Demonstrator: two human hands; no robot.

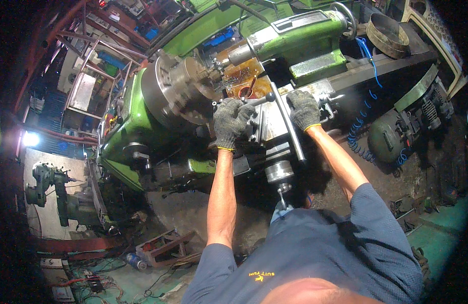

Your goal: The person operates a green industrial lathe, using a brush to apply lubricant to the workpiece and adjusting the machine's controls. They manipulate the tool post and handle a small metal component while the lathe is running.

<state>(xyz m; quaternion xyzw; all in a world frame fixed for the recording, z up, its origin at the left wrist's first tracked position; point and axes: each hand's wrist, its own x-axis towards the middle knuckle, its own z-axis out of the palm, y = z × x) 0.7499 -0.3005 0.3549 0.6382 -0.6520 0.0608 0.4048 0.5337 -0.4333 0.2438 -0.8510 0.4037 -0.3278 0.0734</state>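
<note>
My left hand [231,124], in a dark grey knit glove with a yellow cuff, is closed at the tool post of a green lathe. What its fingers grip there is hidden. A lever with a round ball end [270,97] sticks out to the right beside it. Left of that hand is the lathe chuck [165,91], with a metal workpiece [193,83] in it, blurred. My right hand [303,109], gloved alike, lies closed over the carriage; its fingertips are hidden. Between both hands a long steel bar [288,121] slants toward me.
The green tailstock [300,40] stands at the far right. Brown fluid and chips lie in the tray [251,73] behind the tool post. A round metal dial [279,172] with a crank juts toward my body. A coiled blue hose [358,126] hangs by a green compressor tank [388,139].
</note>
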